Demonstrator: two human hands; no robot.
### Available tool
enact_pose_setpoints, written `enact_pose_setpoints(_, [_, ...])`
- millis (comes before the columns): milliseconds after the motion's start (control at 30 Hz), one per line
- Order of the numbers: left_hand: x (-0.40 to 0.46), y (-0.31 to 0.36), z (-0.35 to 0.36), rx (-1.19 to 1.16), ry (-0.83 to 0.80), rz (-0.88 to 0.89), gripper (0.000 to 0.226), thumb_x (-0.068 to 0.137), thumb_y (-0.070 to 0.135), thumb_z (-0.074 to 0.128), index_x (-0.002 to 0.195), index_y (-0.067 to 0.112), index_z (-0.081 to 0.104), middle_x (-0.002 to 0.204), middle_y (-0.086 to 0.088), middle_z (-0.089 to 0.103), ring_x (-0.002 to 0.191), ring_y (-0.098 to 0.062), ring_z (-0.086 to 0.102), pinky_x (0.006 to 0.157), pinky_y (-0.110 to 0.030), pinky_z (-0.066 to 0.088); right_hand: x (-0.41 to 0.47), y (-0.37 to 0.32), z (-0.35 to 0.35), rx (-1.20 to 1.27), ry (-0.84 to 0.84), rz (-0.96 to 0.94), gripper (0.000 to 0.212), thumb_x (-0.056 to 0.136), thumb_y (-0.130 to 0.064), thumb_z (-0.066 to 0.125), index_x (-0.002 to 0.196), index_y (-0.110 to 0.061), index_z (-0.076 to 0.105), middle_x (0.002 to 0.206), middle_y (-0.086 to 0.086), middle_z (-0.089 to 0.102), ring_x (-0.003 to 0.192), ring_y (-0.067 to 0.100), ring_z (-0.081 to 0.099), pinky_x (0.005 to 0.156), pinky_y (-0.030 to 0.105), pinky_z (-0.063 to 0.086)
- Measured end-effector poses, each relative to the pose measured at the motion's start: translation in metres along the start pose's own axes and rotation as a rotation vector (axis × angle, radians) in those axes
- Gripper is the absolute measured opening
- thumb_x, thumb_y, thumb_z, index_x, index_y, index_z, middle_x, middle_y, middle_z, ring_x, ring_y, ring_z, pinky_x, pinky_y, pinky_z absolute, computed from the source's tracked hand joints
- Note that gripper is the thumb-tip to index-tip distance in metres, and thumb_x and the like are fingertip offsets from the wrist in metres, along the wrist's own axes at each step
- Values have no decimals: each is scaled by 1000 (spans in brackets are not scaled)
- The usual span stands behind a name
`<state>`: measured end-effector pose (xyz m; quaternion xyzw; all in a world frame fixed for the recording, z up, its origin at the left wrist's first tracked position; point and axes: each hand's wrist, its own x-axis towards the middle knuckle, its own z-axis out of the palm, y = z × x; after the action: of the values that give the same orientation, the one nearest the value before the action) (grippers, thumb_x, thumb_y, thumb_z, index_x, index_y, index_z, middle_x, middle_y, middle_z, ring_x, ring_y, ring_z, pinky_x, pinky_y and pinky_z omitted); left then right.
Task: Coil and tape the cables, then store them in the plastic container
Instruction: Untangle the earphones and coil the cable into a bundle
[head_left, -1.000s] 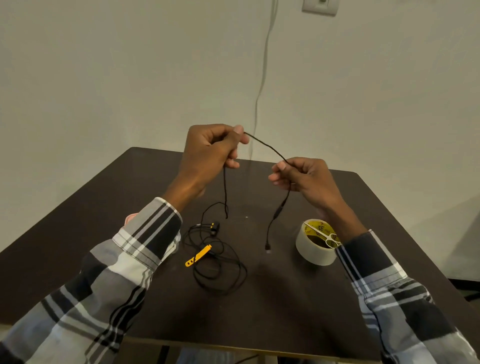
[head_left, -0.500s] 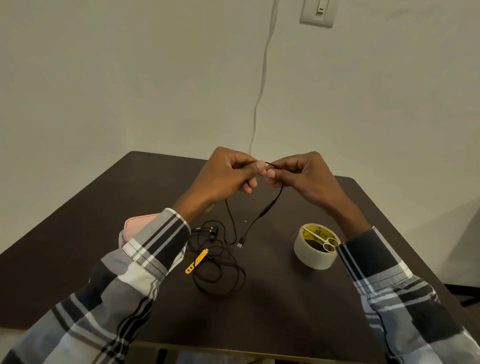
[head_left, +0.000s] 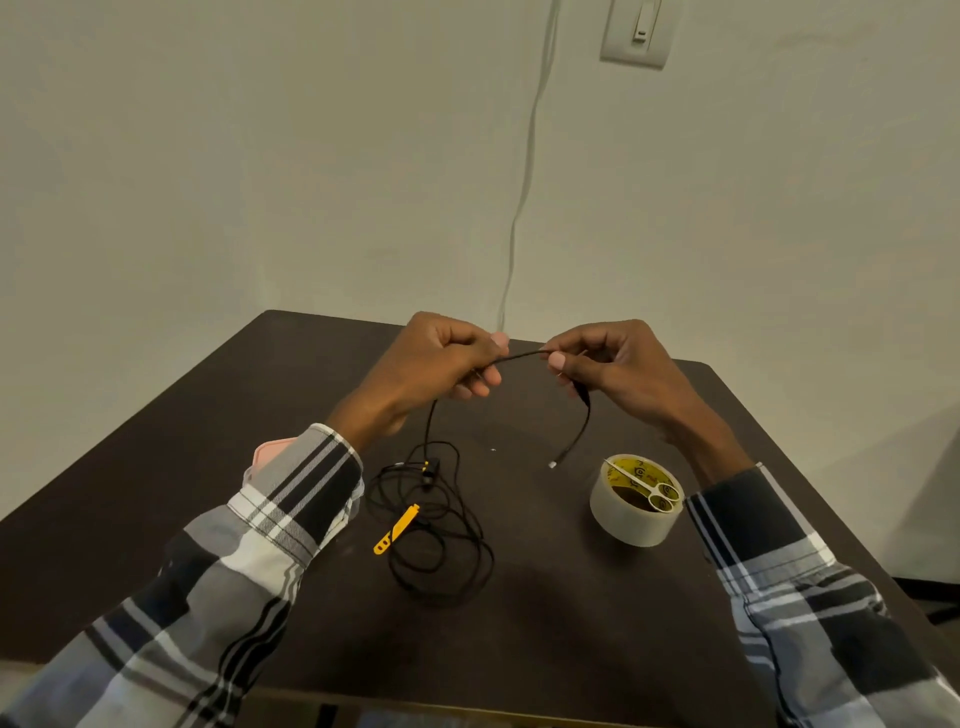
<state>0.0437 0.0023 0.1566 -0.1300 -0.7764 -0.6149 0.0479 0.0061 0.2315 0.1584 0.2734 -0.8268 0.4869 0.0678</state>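
Observation:
A thin black cable (head_left: 522, 356) runs between my two hands above the dark table (head_left: 519, 649). My left hand (head_left: 436, 364) pinches it on the left, and my right hand (head_left: 608, 364) pinches it on the right. Its plug end (head_left: 555, 464) hangs below my right hand, just over the table. The rest of the cable drops from my left hand into a loose tangle (head_left: 431, 525) on the table, with an orange tie (head_left: 396, 529) and an earbud piece (head_left: 428, 470). A pink container (head_left: 270, 454) peeks out behind my left sleeve.
A roll of clear tape (head_left: 634, 501) stands right of the tangle, with small white scissors (head_left: 649, 486) lying across its top. A white wire (head_left: 524, 171) runs down the wall behind the table, near a wall switch (head_left: 636, 31).
One second ago my hands were apart with the left raised; they came together low over the table, and now they have drawn slightly apart along the cable. The plug end swung right.

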Motion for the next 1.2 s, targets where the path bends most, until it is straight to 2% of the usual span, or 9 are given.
enact_pose_setpoints(200, [0, -2, 16, 97, -74, 54, 18, 90, 28, 69, 92, 12, 77, 69, -3, 71, 63, -13, 66, 68, -26, 57, 3, -7, 10, 1, -39, -73, 17, 90, -14, 71, 105, -7, 76, 90, 14, 75, 75, 26, 66, 69, 27, 55])
enact_pose_setpoints(333, [1, 1, 12, -45, 2, 74, 21, 96, 26, 62, 93, 11, 76, 61, 1, 62, 51, -11, 57, 63, -30, 59, 0, -3, 7, 32, -41, -3, 21, 88, -12, 73, 108, -8, 74, 93, 9, 76, 80, 15, 70, 77, 26, 57])
enact_pose_setpoints(467, [1, 5, 8, -166, 104, 130, 33, 101, 30, 52, 91, 8, 74, 55, 2, 48, 43, -7, 38, 45, -21, 42, -4, 9, 6, -28, -67, 74, 15, 89, -16, 72, 104, -15, 75, 93, 2, 77, 88, 14, 74, 83, 31, 59])
enact_pose_setpoints(600, [1, 9, 5, -278, 169, 174, 41, 104, 34, 45, 83, 9, 70, 50, 5, 35, 46, -7, 26, 41, -19, 22, -6, 16, 9, -55, -130, 108, 11, 91, -18, 70, 101, -16, 75, 91, 0, 77, 86, 12, 73, 76, 21, 58])
enact_pose_setpoints(767, [0, 10, 1, -305, 189, 254, 45, 105, 28, 40, 76, 6, 66, 45, 6, 32, 41, -6, 24, 40, -18, 21, -7, 21, 6, -43, -155, 154, 13, 88, -13, 72, 101, -14, 74, 96, 22, 72, 87, 18, 73, 73, 17, 56])
enact_pose_setpoints(900, [2, 4, -7, -221, 204, 245, 37, 92, 21, 44, 69, 0, 65, 43, 1, 37, 38, -6, 28, 40, -18, 22, -5, 20, -5, -14, -80, 158, 16, 89, -11, 71, 104, -15, 73, 93, 7, 77, 82, 9, 74, 73, 20, 57])
enact_pose_setpoints(1033, [4, -5, -8, -102, 129, 57, 36, 73, 23, 43, 85, 5, 72, 65, -9, 68, 57, -17, 61, 56, -28, 49, -1, 14, -12, 24, -7, 107, 24, 90, -9, 70, 114, -12, 72, 90, 1, 78, 81, 8, 75, 74, 20, 59])
enact_pose_setpoints(1100, [8, -9, -5, -64, 114, 8, 34, 86, 29, 47, 96, 10, 73, 83, -7, 76, 77, -18, 70, 71, -34, 52, 1, 13, -11, -72, -14, 65, 25, 87, -11, 73, 110, -21, 73, 90, -6, 77, 83, 6, 73, 78, 21, 59])
enact_pose_setpoints(1200, [10, -9, 6, -28, 61, 12, 38, 99, 42, 52, 94, 11, 74, 86, -3, 77, 83, -19, 71, 84, -30, 51, 3, 10, -4, -230, -44, -8, 29, 85, -12, 76, 110, -26, 73, 95, -12, 75, 88, -1, 70, 81, 17, 54])
